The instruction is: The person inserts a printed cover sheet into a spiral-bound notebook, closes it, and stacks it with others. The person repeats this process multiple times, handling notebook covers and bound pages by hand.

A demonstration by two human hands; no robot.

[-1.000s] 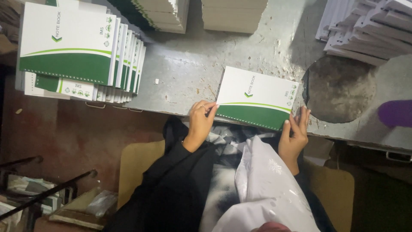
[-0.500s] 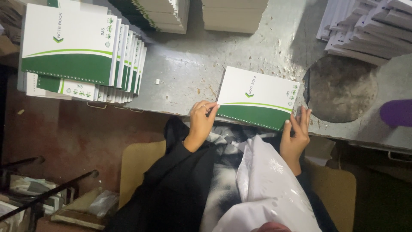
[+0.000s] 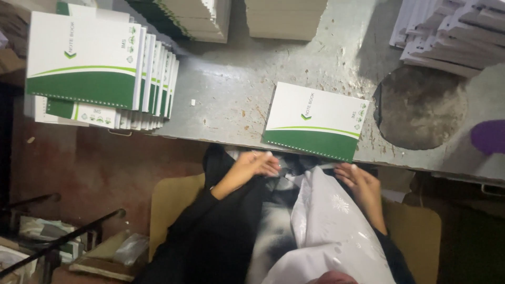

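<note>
Grey table, notebook laid at its edge, left hand curled empty below it, right hand spread open, nothing held

both hands off notebook, lowered

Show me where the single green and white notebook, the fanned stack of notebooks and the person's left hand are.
single notebook (image 3: pixel 315 121): head view, middle of its white cover.
fanned stack of notebooks (image 3: pixel 84 66): head view, top cover.
left hand (image 3: pixel 252 165): head view, back of the hand.
</note>
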